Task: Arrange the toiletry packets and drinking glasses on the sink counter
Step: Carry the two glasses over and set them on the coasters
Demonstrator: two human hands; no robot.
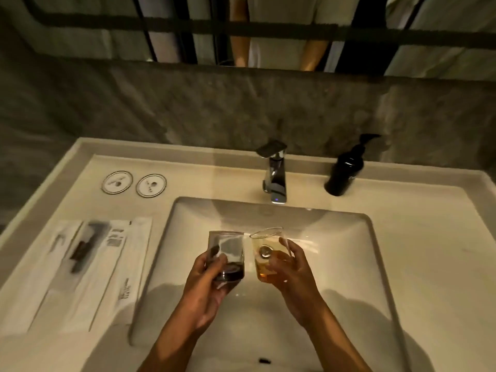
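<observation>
Glasses (226, 253) held over basin (349, 251), packets (88, 269) on pale counter (429, 237).

A hotel-style bathroom: sink basin (349, 251), faucet (274, 173) and soap pump bottle (345, 170) at the far side, sealed toiletry packets (88, 269) left.

— How are the arms placed?
— Both bare forearms are extended from six o'clock toward twelve, converging.
— And the hands?
— The left hand (205, 288) is curled closed at eleven o'clock; the right hand (291, 277) is curled likewise at one o'clock, thumbs uppermost.
</observation>
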